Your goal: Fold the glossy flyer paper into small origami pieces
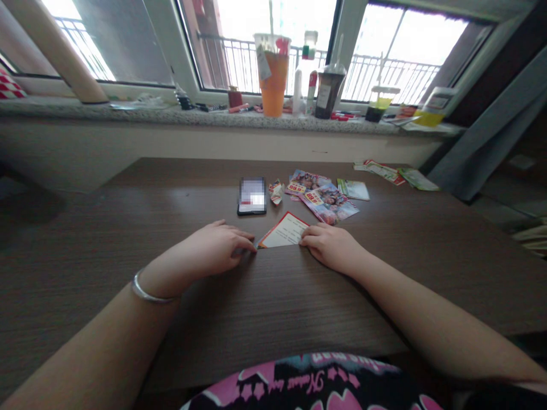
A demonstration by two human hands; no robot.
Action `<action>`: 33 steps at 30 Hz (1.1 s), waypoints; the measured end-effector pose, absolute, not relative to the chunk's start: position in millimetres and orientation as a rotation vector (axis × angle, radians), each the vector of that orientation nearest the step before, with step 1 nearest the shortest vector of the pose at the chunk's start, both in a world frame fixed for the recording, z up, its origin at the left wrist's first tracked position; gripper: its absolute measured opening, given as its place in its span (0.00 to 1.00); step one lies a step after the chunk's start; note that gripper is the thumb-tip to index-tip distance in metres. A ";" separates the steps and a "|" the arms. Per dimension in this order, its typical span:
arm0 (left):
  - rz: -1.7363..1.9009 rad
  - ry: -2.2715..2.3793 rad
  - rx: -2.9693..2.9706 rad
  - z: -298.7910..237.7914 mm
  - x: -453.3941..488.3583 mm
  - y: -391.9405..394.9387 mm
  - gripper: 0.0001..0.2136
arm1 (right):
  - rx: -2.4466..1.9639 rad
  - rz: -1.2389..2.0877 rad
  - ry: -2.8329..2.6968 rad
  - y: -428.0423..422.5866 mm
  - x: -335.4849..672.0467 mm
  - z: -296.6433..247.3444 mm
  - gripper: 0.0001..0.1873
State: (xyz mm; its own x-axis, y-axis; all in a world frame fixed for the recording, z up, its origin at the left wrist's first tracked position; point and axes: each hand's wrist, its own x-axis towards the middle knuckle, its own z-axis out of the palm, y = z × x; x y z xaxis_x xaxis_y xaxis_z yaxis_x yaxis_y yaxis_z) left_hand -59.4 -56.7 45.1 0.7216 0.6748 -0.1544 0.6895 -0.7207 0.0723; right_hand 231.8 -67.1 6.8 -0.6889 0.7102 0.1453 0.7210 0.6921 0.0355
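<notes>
A sheet of printed paper (284,230), folded into a triangle with a red edge, lies on the table in front of me. My right hand (331,244) has its fingers curled over the triangle's right corner. At the left corner, the fingertips of my left hand (217,245) reach the paper's tip, fingers loosely bent and apart from the thumb. A silver bangle (147,290) circles my left wrist. Just beyond the paper are a phone (252,196) with a blurred screen and a small folded paper piece (276,192).
Colourful flyers (329,202) overlap behind the right hand, with a small green-white leaflet (353,189) beside them. More leaflets (384,172) lie at the table's far right. On the windowsill (205,117) stand an orange drink cup (273,80), a dark drink cup (329,94) and several bottles.
</notes>
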 end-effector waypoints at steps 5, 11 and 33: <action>-0.207 1.141 2.785 44.9 -64.3 -54.6 0.17 | -1.168 -0.121 -2.764 -66.9 233.7 6.0 0.13; -0.163 1.138 2.790 42.0 -69.5 -47.6 0.12 | -1.153 -0.118 -2.768 -67.9 235.3 5.7 0.14; 0.322 0.834 2.997 2.1 -27.2 -56.4 0.14 | -0.981 -0.164 -2.795 -63.8 222.8 3.8 0.16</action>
